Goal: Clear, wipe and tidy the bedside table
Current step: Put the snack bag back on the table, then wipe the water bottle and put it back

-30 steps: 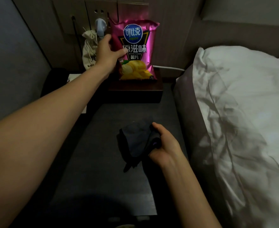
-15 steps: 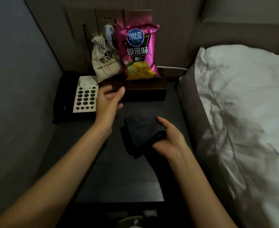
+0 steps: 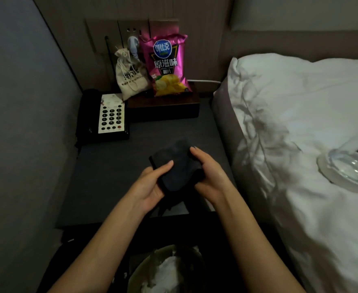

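A dark folded cloth [image 3: 177,166] is held over the middle of the dark bedside table [image 3: 110,176]. My left hand [image 3: 150,187] grips its left side with the thumb on top. My right hand [image 3: 209,174] holds its right side, fingers curled round the edge. At the back, a pink crisp bag [image 3: 167,66] and a beige drawstring pouch [image 3: 130,76] stand upright on a dark wooden box [image 3: 163,106] against the wall. A black telephone with a white keypad [image 3: 108,115] sits at the table's back left.
A bed with white rumpled bedding [image 3: 300,123] runs along the right. A glass bowl on a saucer [image 3: 349,166] lies on the bedding. A bin holding white paper [image 3: 165,271] stands below the table's front edge. A grey wall [image 3: 15,123] closes the left side.
My left hand left the pouch at the back, came down and took hold of the cloth's left side. The pouch now stands beside the crisp bag.
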The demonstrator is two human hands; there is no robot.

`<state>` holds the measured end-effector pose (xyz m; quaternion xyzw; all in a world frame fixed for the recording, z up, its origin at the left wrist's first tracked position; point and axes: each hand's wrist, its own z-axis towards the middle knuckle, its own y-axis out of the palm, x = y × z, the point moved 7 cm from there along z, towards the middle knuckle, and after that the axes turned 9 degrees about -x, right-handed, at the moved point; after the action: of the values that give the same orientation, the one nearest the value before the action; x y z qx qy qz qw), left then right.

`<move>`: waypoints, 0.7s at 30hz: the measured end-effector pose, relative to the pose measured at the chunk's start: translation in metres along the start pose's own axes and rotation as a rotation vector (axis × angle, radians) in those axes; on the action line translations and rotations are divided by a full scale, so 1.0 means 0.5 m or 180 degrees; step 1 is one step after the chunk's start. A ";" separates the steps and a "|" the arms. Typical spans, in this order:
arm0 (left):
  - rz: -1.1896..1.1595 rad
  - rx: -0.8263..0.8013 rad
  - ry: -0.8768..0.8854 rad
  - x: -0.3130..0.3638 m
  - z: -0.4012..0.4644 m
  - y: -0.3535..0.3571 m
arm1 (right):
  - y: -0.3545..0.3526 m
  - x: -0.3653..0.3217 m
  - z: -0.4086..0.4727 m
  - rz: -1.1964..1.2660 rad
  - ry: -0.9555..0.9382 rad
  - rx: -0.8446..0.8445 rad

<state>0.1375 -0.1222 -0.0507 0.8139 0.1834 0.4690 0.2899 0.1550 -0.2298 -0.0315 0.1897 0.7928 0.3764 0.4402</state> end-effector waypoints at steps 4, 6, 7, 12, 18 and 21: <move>0.0467 0.0206 0.0038 -0.002 -0.044 0.023 | 0.008 -0.016 -0.053 -0.0544 -0.0589 0.0020; 0.0616 0.0218 0.0000 -0.005 -0.071 0.046 | 0.004 -0.032 -0.092 -0.1083 -0.0850 0.0205; 0.0658 0.0207 -0.0002 -0.006 -0.083 0.059 | 0.000 -0.044 -0.113 -0.1425 -0.0979 0.0341; 0.0699 0.0004 0.0034 -0.016 -0.130 0.141 | -0.010 -0.102 -0.227 -0.2384 -0.1353 0.0747; 0.0585 -0.0421 0.0003 -0.067 -0.163 0.252 | -0.023 -0.156 -0.365 -0.2738 -0.1496 0.1179; 0.0559 -0.0604 -0.0128 -0.092 -0.176 0.299 | -0.018 -0.180 -0.431 -0.3096 -0.1558 0.1340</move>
<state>0.0422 -0.2363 0.0499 0.8050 0.0604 0.4913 0.3271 0.0227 -0.3854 0.0826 -0.0314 0.7217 -0.0894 0.6857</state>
